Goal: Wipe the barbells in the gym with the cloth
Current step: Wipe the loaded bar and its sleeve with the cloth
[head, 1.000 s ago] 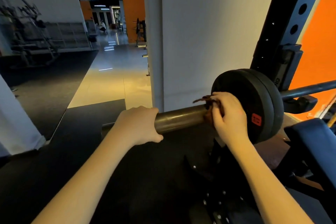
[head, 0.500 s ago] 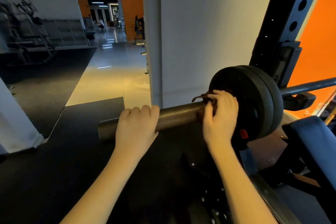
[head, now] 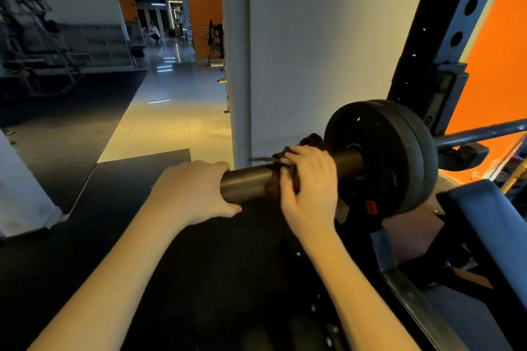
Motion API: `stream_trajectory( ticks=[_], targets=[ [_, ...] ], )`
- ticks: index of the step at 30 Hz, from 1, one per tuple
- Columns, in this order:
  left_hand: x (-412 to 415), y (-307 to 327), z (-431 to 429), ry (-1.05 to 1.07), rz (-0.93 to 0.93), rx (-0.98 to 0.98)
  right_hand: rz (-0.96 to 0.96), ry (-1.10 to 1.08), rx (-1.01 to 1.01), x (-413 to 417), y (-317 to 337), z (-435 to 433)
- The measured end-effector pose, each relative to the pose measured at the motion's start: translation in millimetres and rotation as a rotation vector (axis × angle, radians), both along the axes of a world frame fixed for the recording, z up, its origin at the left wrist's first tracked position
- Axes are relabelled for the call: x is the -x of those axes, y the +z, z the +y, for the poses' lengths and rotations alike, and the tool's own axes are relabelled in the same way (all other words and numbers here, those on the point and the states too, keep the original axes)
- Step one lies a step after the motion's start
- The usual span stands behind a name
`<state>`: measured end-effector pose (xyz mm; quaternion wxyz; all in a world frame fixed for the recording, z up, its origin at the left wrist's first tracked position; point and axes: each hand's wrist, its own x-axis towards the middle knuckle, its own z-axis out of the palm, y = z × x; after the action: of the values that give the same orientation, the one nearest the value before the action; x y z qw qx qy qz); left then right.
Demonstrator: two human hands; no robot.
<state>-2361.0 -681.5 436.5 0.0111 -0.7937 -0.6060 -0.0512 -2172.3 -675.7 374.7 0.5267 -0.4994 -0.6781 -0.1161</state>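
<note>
A person wipes down a racked barbell in a dim gym. At left, the left hand (head: 196, 191) clenches the outer end of the barbell sleeve (head: 248, 182), fingers curled over the top and thumb tucked beneath, apparently to stop the sleeve spinning under the rubbing. Just beside it, the right hand (head: 310, 188) grasps a dark brown cloth (head: 313, 142) wrapped round the sleeve, with its fingers folded over the top, a grip that likely lets the fabric reach the whole circumference. A short bare length of sleeve separates that hand from two black weight plates (head: 385, 134). Further right, the bar shaft (head: 482, 134) appears to rest in a hook on the black rack upright (head: 450, 37), near the padded bench (head: 493, 208).
</note>
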Motion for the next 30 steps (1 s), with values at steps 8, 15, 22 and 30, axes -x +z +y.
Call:
stream_trajectory(
  ticks=[8,15,22,30],
  targets=[
    [-1.0,-12.1,-9.8,-0.007,0.076,-0.278,0.158,-0.229,0.041,-33.0,-0.7,15.7],
    [-5.5,-31.2,-18.3,0.029,0.206,-0.506,-0.179,0.026,0.044,-45.3,4.5,5.9],
    [-7.6,-33.5,-17.2,0.027,0.185,-0.539,0.108,-0.139,0.074,2.4,0.3,3.2],
    [26.0,18.2,-5.4,-0.021,-0.125,0.233,0.027,-0.08,0.116,-54.3,12.2,16.3]
  ],
)
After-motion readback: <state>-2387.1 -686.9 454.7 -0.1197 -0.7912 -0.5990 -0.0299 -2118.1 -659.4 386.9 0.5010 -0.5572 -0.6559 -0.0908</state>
